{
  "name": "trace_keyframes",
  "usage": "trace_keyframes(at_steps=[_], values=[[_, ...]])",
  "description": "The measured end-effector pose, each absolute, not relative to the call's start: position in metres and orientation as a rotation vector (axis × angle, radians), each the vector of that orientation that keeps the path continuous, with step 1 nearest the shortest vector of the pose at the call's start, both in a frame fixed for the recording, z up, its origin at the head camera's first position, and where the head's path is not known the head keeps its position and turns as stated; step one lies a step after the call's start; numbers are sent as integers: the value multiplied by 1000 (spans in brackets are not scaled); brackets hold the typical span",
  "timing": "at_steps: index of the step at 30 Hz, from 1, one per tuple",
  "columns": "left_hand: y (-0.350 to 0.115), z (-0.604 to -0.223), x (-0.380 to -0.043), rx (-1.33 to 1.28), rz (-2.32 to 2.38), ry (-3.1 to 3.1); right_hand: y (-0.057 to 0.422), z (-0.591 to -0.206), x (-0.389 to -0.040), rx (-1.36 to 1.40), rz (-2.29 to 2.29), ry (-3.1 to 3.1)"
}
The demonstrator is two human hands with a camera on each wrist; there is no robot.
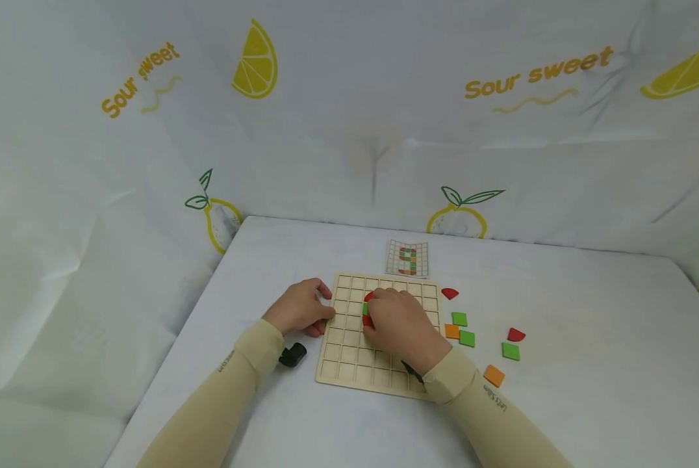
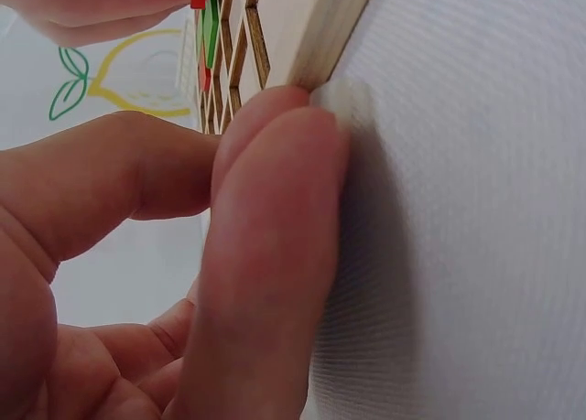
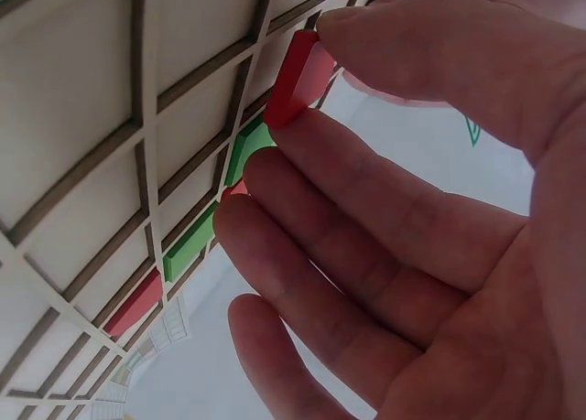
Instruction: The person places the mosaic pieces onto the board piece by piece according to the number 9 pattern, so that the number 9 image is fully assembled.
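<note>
Seemingly at the step of filling the gridded board (image 1: 346, 354) piece by piece, after the pattern on the printed card (image 1: 406, 259) just beyond its far edge. With the right hand (image 1: 401, 324) over the middle of the board, pinching a red piece (image 3: 300, 77) between thumb and index fingertip; the other fingers (image 3: 293, 264) loosely extended and empty. With the left hand (image 1: 301, 308) at the board's left edge, fingers loosely bent and touching the wood, apparently to steady it; cannot tell how firmly. Already in cells beyond the pinched one: a green piece (image 3: 190, 246), with more green and red nearby. On the bench (image 1: 589, 325), right of the board: two red quarter-rounds (image 1: 516, 335), green squares (image 1: 467, 338) and two orange squares (image 1: 494, 375). Needed next, probably: turning the curve of the red piece to match the card, lowering it flat into a cell without nudging any neighbour, then letting go.
</note>
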State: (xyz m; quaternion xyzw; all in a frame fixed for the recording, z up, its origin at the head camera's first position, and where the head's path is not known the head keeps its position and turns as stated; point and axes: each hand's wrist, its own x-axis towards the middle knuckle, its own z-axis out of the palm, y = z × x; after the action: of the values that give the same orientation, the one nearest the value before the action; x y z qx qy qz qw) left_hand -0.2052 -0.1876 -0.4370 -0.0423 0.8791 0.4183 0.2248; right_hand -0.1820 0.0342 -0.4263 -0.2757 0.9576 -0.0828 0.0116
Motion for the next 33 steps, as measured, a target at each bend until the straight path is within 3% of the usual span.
trace_keyframes(at_steps=[33], values=[[-187,-436,-206,-120,1101,2445,31,-432,-183,-899,-181,3035]])
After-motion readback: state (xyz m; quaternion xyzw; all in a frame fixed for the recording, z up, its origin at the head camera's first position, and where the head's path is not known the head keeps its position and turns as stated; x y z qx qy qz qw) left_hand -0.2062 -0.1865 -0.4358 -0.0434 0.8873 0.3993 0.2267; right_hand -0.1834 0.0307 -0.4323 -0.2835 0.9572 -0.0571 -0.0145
